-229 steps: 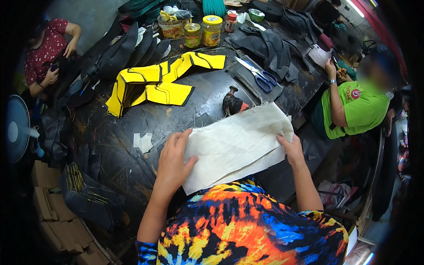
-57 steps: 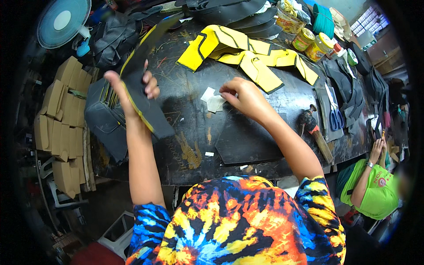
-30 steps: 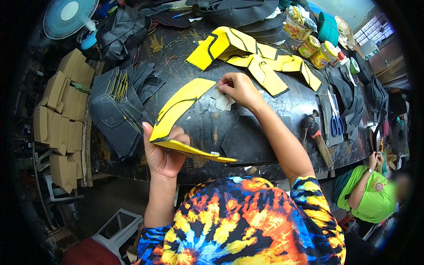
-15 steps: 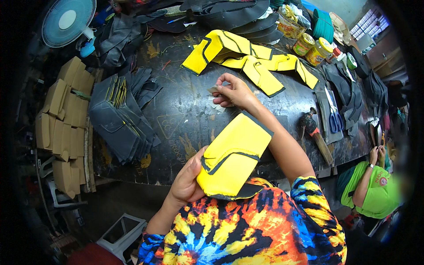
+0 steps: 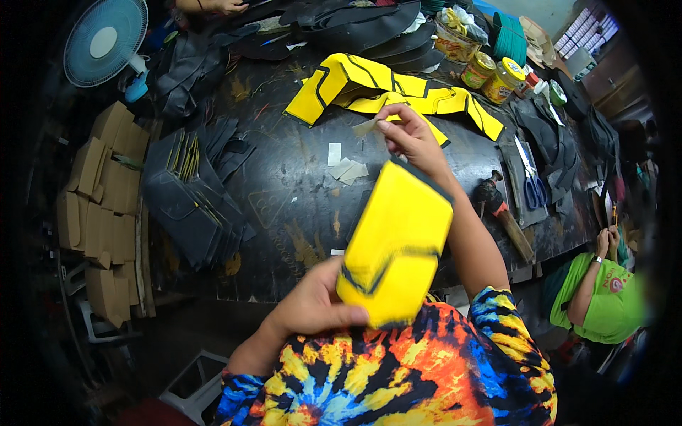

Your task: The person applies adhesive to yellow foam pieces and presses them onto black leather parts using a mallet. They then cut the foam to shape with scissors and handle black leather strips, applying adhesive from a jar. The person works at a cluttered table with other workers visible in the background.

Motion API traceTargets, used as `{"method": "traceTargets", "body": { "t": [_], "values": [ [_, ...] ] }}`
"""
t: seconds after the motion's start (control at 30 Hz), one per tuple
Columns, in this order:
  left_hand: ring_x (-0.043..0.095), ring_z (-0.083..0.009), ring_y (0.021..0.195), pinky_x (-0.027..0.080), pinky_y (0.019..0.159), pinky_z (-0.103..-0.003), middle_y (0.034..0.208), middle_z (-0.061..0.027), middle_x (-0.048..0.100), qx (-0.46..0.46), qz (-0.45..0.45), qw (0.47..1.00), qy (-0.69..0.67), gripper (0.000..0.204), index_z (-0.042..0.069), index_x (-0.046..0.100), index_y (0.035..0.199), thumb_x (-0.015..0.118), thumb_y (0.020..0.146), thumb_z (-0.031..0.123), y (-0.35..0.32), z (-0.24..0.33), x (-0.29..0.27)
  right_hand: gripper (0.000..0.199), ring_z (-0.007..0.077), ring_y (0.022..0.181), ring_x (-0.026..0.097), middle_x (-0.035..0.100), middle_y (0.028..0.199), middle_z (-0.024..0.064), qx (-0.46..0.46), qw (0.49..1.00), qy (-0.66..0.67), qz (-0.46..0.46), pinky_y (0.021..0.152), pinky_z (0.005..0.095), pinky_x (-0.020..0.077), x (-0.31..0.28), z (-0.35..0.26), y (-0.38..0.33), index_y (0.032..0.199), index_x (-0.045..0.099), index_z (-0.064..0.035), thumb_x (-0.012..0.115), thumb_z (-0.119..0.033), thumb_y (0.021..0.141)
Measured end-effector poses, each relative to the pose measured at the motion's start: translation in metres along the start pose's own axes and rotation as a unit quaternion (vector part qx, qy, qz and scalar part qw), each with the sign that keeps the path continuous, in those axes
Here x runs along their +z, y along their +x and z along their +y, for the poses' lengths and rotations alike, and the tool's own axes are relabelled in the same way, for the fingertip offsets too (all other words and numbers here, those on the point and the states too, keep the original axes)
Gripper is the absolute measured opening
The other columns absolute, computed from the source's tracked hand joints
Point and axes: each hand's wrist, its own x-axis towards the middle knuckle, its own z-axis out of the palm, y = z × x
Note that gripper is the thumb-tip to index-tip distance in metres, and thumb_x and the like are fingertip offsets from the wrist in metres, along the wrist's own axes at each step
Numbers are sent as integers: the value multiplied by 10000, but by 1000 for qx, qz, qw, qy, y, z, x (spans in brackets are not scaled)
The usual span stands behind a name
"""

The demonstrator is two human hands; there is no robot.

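Observation:
My left hand (image 5: 312, 298) grips the lower left of a yellow fabric piece (image 5: 398, 241) with dark trim and a dark curved seam, its thumb lying over the front. The piece is tilted upright before my chest and slightly blurred. Beyond it, my right hand (image 5: 413, 142) pinches a small thin greyish tab (image 5: 365, 128) between thumb and fingers. Several similar pale tabs (image 5: 348, 171) lie on the dark table to the left of that hand. Just past my right fingers, more yellow pieces with dark trim (image 5: 383, 82) stand joined in a strip.
Dark folded pieces (image 5: 188, 192) are stacked at left beside brown cardboard boxes (image 5: 106, 213). A hammer (image 5: 506, 216) and blue-handled scissors (image 5: 533, 181) lie at right. Jars (image 5: 503, 79) and a fan (image 5: 105, 42) stand farther back. A person in green (image 5: 604, 298) works at right; another person's hand (image 5: 229, 7) shows at top.
My right hand has risen from the loose tabs, moving away and right with one tab. The yellow piece in my left hand has shifted right and turned. Another person's hand has appeared at top left.

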Motion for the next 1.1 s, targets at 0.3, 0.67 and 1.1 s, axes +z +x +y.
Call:
{"method": "traceTargets", "body": {
  "t": [0.3, 0.67, 1.1],
  "values": [
    [612, -217, 1247, 472, 1075, -410, 1336, -96, 632, 215, 163, 955, -124, 532, 27, 467, 1419, 669, 1005, 293, 94, 41, -19, 150, 211, 941, 718, 663, 1025, 85, -265, 950, -81, 146, 856, 309, 540, -38, -75, -77, 1128, 599, 24, 563, -15, 988],
    [592, -190, 1253, 432, 1097, -358, 1336, -106, 624, 234, 81, 969, -26, 455, -1, 451, 1412, 620, 995, 66, 134, 48, -1, 275, 130, 895, 721, 736, 975, 92, -199, 968, -139, 61, 788, 251, 566, 1, -127, -114, 1156, 651, 35, 747, -18, 904],
    [593, -191, 1240, 441, 1086, -352, 1338, -126, 615, 236, 89, 967, 19, 470, -8, 439, 1414, 611, 981, 51, 129, 47, -1, 149, 98, 826, 686, 738, 946, 69, -135, 980, -134, 59, 734, 243, 577, 20, -106, -94, 1057, 723, 23, 733, -67, 939]
  ]
}}
